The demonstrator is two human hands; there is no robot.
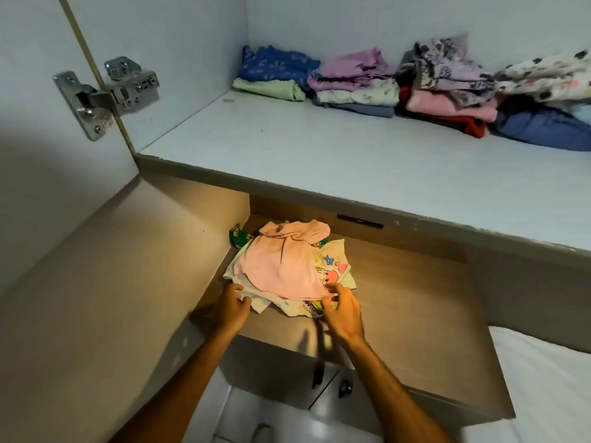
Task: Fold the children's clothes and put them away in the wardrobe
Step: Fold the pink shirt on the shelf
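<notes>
A small stack of folded children's clothes lies in the back left corner of an open wooden drawer (415, 308). A pink garment (278, 263) is on top, over a white cartoon-print shirt (332, 266), and a green printed piece (238, 236) peeks out behind. My left hand (232, 310) touches the stack's front left edge, fingers curled at the white fabric. My right hand (343, 310) hovers at the front right edge with fingers spread and bent over the printed shirt.
Above the drawer, a pale wardrobe shelf (287, 148) holds a row of folded clothes along the back: blue and green (275, 75), purple (355, 81), pink and red (447, 97), dark blue (543, 126). A door hinge (105, 94) is at left. White bedding (543, 378) lies lower right.
</notes>
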